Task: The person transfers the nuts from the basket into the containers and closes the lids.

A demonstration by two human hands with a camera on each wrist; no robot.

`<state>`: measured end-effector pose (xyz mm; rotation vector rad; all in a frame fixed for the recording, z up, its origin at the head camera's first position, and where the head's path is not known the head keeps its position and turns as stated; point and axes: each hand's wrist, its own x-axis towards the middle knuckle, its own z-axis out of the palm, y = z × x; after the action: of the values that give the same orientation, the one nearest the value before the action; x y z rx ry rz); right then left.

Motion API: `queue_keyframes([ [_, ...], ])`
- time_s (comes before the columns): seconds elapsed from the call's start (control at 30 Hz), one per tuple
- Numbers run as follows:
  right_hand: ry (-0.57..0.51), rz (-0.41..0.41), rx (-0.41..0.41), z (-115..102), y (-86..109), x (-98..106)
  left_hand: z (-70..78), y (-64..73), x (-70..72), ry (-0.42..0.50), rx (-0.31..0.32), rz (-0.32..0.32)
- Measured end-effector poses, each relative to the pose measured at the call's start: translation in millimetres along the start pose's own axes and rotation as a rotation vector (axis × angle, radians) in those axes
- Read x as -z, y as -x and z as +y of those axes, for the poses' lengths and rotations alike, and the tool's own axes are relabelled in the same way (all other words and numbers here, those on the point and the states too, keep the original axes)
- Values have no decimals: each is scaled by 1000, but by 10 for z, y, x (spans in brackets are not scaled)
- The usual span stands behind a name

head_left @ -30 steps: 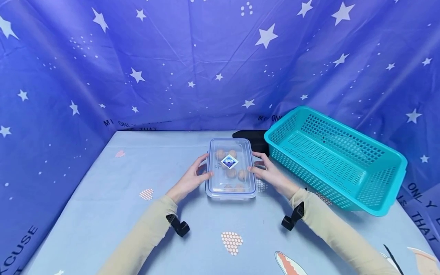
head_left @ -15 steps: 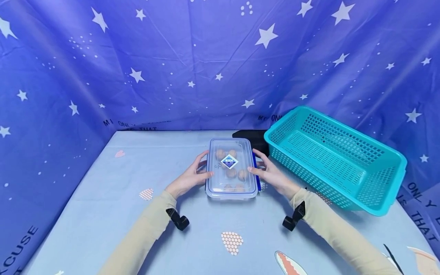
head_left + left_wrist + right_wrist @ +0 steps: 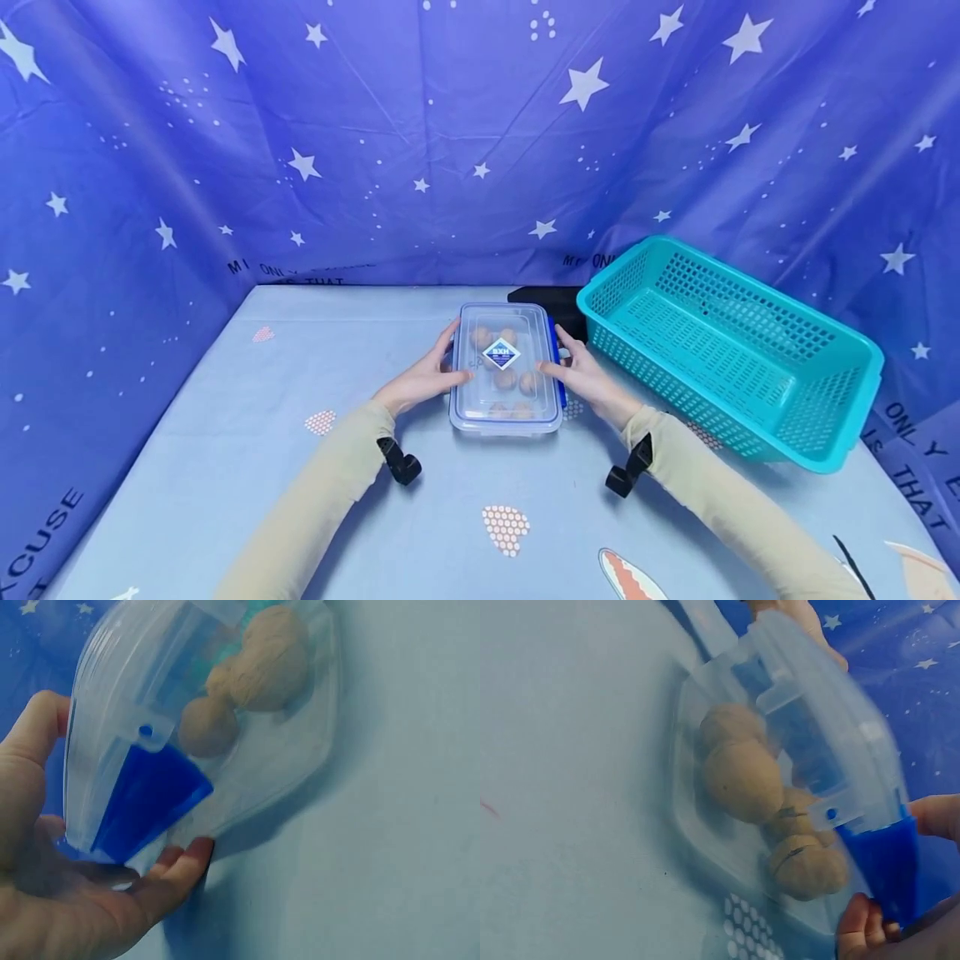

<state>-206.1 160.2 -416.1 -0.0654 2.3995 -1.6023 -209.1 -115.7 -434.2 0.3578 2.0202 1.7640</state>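
A clear plastic food container (image 3: 487, 408) with a blue-rimmed lid rests on the table, several walnuts (image 3: 742, 780) inside. Its lid bears a blue-and-white diamond label (image 3: 501, 354). My left hand (image 3: 422, 379) grips the left side, thumb over the lid's edge, other fingers lower down beside a blue latch (image 3: 154, 799) that slants outward. On the opposite side my right hand (image 3: 588, 382) holds the container likewise, thumb on the lid and fingertips by another blue latch (image 3: 885, 859), also swung out. Parts of the fingers are hidden behind the container and latches.
A turquoise perforated basket (image 3: 720, 358) stands to the right, near my right forearm. Behind the container, against the starry curtain (image 3: 360, 150), lies a black object (image 3: 551, 302), partly covered. A light-blue patterned cloth (image 3: 450, 517) covers the table.
The right blue latch, not visible a second ago, now sticks out along the container's right side. Both hands have shifted slightly, thumbs a little farther over the lid. The container stays in place.
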Motion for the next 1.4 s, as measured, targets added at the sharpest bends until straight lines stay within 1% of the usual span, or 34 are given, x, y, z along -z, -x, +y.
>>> queue_keyframes([
  [0.07,-5,13,7,35,-23,-33,-5,-14,-6,-6,7,-10],
  [0.17,-51,35,19,76,-30,-94,-17,-25,-11,-2,23,-25],
  [0.3,-122,48,45,97,-31,-181,-30,-39,-9,-22,5,-15],
  [0.43,-175,47,72,103,-49,-227,-25,-48,-13,-19,-4,-14],
  [0.57,-219,32,69,87,-58,-239,-11,-45,-22,-18,-4,-11],
  [0.7,-231,24,67,47,-55,-255,-12,-38,-25,-41,0,8],
  [0.87,-229,9,49,-153,60,-257,-29,-28,-29,-53,-4,27],
  [0.93,-228,7,44,-159,64,-254,-37,-22,-39,-56,-16,40],
  [1.03,-223,18,52,-37,-11,-256,-48,-14,-58,-57,-23,69],
  [1.1,-211,28,61,34,-52,-250,-58,-14,-59,-38,-14,85],
  [1.23,-203,67,58,44,-55,-194,-71,-16,-46,20,39,105],
  [1.33,-232,104,56,15,-52,-120,-79,-21,-30,76,61,125],
  [1.4,-267,114,59,-3,-50,-71,-83,-28,-17,142,80,134],
])
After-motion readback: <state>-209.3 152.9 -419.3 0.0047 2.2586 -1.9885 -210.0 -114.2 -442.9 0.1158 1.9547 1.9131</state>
